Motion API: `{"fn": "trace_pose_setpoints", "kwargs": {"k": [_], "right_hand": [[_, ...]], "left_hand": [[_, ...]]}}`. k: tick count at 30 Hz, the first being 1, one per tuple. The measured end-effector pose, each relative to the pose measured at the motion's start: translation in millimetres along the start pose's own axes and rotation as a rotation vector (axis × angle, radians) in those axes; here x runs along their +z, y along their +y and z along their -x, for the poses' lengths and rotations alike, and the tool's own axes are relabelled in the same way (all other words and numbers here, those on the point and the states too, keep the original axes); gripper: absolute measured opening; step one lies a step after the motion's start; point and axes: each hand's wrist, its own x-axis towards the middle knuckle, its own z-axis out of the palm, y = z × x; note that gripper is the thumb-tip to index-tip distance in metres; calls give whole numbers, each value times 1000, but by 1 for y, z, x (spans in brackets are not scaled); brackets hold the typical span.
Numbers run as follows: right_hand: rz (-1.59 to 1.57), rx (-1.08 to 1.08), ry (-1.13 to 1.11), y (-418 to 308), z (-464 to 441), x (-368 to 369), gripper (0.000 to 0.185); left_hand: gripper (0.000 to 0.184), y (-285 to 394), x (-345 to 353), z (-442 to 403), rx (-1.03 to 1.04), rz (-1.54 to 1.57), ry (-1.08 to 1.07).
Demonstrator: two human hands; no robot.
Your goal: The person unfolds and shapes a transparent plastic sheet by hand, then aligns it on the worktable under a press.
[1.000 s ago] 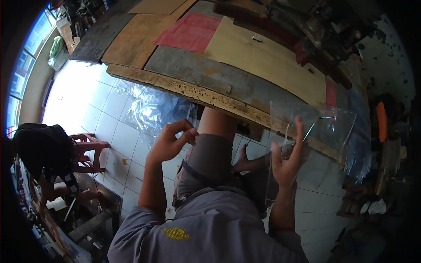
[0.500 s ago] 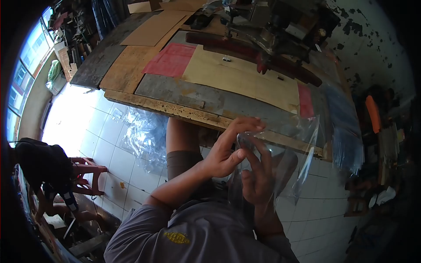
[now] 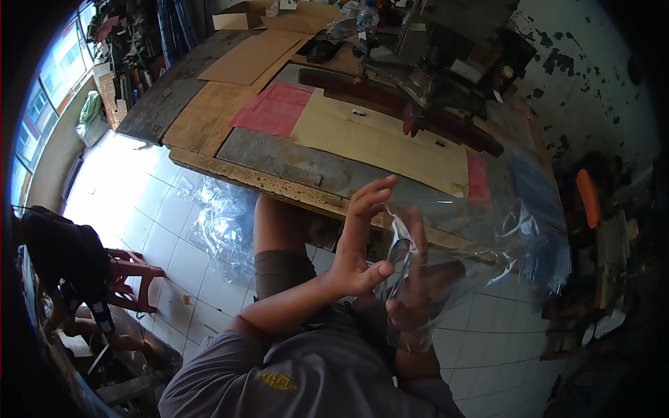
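Hands (image 3: pixel 357 261) open, clear plastic (image 3: pixel 467 240) over the right one (image 3: pixel 412 285), table (image 3: pixel 279 159) and machine (image 3: pixel 421 83) beyond.

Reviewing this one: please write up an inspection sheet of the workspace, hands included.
Surface: worn bench, with a yellow sheet between red patches.
Things in hand: clear plastic, creased.
Clutter: cardboard and a bottle on the bench; loose plastic on the floor.
Hands: left hand open at the clear plastic's edge, contact unclear; right hand seen through it, grip unclear.
Cables: nothing seen.
Surroundings: dark machine over the bench, red stool, tiled floor, flaking wall.
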Motion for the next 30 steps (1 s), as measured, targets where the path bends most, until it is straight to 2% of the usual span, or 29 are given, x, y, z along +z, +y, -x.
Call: {"fn": "trace_pose_setpoints", "kwargs": {"k": [1,2,4,5,6,7,10,14,16,17,21,24,27,30], "right_hand": [[37,6,-90,-4,2,-6,97],[-8,93,-52,-1,8,-4,94],[-52,257,60,-7,7,6,95],[-54,254,85,-10,6,5,92],[-55,250,109,-13,4,5,89],[-56,247,134,-17,3,4,86],[-350,51,262,12,12,22,80],[-442,277,156,-1,14,8,88],[-482,394,103,-10,16,-1,93],[-530,330,82,-3,19,-1,95],[-735,64,18,13,16,1,105],[-936,-88,-18,4,-2,5,108],[-885,-42,16,4,-2,4,108],[-1026,-44,-53,14,2,-3,104]], "left_hand": [[105,5,5,-2,-44,112,21],[109,13,5,-5,-138,233,-29],[105,9,7,-2,-151,358,-113],[104,5,7,1,-157,418,-154],[105,-1,8,-2,-61,321,-214],[105,-2,12,2,-89,321,-188],[111,8,23,8,-169,362,-138],[117,7,21,5,-145,356,-79],[120,6,12,3,-140,307,-200],[122,7,6,1,-139,282,-259],[112,17,0,-5,-221,307,-345],[90,27,-2,-9,-323,374,-328],[79,30,-4,-9,-412,389,-306],[66,20,-3,-8,-319,388,-292]]}}
